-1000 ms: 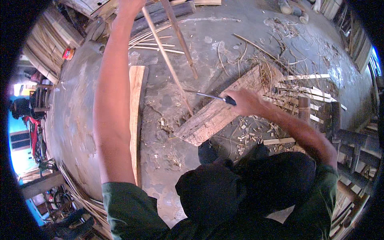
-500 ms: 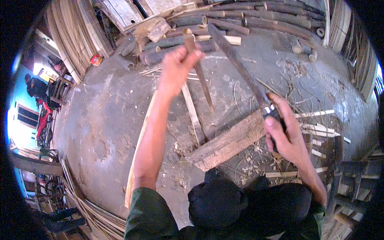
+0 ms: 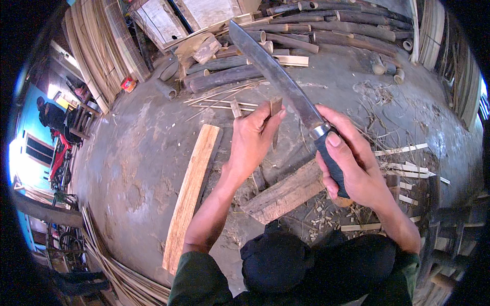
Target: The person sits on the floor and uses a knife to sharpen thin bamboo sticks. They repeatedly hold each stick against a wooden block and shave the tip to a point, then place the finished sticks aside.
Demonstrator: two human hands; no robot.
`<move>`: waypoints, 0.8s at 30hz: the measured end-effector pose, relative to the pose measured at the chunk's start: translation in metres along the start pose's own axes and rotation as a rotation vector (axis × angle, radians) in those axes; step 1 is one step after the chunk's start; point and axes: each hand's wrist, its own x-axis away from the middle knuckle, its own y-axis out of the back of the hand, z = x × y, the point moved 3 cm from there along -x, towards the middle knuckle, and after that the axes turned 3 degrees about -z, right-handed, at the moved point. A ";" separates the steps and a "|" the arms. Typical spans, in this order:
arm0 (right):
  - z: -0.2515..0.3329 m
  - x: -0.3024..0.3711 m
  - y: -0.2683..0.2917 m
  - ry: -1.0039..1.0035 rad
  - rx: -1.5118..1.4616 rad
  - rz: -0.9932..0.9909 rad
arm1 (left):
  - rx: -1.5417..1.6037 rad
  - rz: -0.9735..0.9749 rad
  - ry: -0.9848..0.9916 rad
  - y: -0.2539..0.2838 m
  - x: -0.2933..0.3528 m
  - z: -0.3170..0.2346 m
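My right hand [image 3: 352, 158] is wrapped round the black handle of a machete [image 3: 280, 81], whose long dark blade slants up and to the left. My left hand [image 3: 255, 132] pinches a thin brown strip of wood or bamboo [image 3: 276, 108] between thumb and fingers, just left of the blade and apart from it. The strip's lower end shows below the thumb; the rest is behind my fingers. Under my hands lies a thick rough wooden block [image 3: 286, 191], with its right end partly hidden by my right hand.
A pale plank [image 3: 191, 199] lies left of my left forearm. Dark bamboo poles [image 3: 352, 30] are piled along the back. Chips and split pieces [image 3: 408, 168] litter the floor at right. Long strips [image 3: 97, 51] lean at the far left, and a person [image 3: 51, 115] is beyond them.
My left hand has come down and to the right with the strip, which now looks foreshortened. The machete has shifted left and slightly up.
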 end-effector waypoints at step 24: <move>0.005 0.001 -0.007 0.161 0.467 0.036 | -0.034 0.062 0.023 0.009 0.004 -0.010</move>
